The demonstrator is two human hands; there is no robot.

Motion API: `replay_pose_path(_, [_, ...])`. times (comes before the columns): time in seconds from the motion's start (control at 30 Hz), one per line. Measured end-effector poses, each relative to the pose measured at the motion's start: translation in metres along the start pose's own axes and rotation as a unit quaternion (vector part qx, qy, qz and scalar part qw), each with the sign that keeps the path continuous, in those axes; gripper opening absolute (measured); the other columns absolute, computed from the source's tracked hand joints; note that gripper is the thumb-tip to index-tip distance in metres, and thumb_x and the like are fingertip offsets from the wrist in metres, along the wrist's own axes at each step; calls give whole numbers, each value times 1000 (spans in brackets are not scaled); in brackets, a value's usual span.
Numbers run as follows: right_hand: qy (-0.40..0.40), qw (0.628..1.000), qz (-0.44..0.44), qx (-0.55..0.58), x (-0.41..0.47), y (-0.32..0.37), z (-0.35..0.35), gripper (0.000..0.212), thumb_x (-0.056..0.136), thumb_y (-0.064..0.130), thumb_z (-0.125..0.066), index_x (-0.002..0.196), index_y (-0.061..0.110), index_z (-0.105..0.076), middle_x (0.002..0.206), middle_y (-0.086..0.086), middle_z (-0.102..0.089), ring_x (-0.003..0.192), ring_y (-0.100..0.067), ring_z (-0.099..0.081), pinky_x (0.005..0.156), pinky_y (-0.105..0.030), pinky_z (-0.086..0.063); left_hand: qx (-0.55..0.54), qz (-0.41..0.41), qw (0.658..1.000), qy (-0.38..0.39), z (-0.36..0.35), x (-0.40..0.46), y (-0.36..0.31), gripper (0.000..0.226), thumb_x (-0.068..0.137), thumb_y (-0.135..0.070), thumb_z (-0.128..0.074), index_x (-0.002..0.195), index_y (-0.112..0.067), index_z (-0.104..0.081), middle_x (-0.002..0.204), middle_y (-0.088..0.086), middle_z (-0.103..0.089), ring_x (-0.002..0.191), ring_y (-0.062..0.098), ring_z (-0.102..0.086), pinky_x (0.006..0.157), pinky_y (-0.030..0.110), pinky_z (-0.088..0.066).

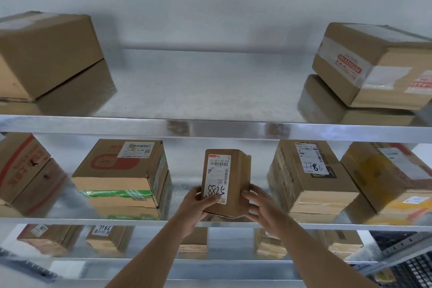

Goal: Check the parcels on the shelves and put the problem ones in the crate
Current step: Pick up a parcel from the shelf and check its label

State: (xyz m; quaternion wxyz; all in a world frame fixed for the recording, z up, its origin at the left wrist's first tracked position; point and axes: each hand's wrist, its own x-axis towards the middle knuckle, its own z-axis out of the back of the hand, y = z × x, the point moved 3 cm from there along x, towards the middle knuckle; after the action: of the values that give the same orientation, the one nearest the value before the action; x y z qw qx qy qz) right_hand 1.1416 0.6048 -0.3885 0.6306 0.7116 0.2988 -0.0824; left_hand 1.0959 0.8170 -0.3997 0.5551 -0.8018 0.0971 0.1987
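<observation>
Both forearms are reaching up from six o'clock, and I am watching them meet around the small parcel [228,182] just below the centre of the view. My left hand [196,206] is curling its fingers round the near left edge, thumb [214,199] lying across the bottom of the white label [217,179] with the handwritten number. My right hand [261,208] is cupping the right side, fingers bent against the cardboard. This parcel is standing tall at the front lip of the middle shelf [70,218]; whether its base is resting there or lifting, I cannot tell.

What is worrying me: the grip is sitting low on a tall box, so it could be tipping away from me. At three o'clock the box marked 7786 [311,177] is sitting near, and a careless swing could be knocking it. The crate [411,264] is showing at five o'clock, partly out of view, making a blind drop likely.
</observation>
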Motion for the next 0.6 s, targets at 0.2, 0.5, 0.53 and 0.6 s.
replay_pose_path(0.2, [-36, 999, 17, 14, -1, 4, 6, 40, 96, 19, -71, 132, 18, -53, 129, -15, -65, 113, -33, -66, 82, -41, -59, 181, -53, 980, -62, -1, 4, -6, 63, 83, -14, -87, 135, -30, -55, 129, -9, -62, 118, 17, -60, 96, 38, -55])
replay_pose_path(0.5, [-53, 998, 29, -2, -12, 19, -6, 25, 109, 32, -46, 118, 25, -68, 115, 5, -76, 107, -17, -69, 96, -43, -55, 123, -81, 989, -17, -14, 0, -15, 26, 108, -18, -55, 125, -17, -75, 117, 2, -78, 104, 19, -76, 79, 27, -62])
replay_pose_path(0.53, [-53, 998, 27, -5, -13, 20, -7, 25, 110, 28, -45, 113, 26, -70, 107, 8, -79, 103, -13, -70, 88, -38, -56, 115, -74, 991, -6, -15, -1, -15, 27, 109, -19, -52, 126, -16, -74, 117, 3, -78, 107, 21, -76, 80, 28, -62])
replay_pose_path(0.6, [-56, 998, 19, -10, -15, 22, -9, 27, 110, 24, -45, 110, 27, -72, 101, 10, -80, 99, -11, -71, 80, -33, -56, 103, -58, 993, -7, -14, -3, -16, 29, 110, -17, -49, 126, -16, -73, 117, 2, -78, 108, 20, -75, 77, 26, -62])
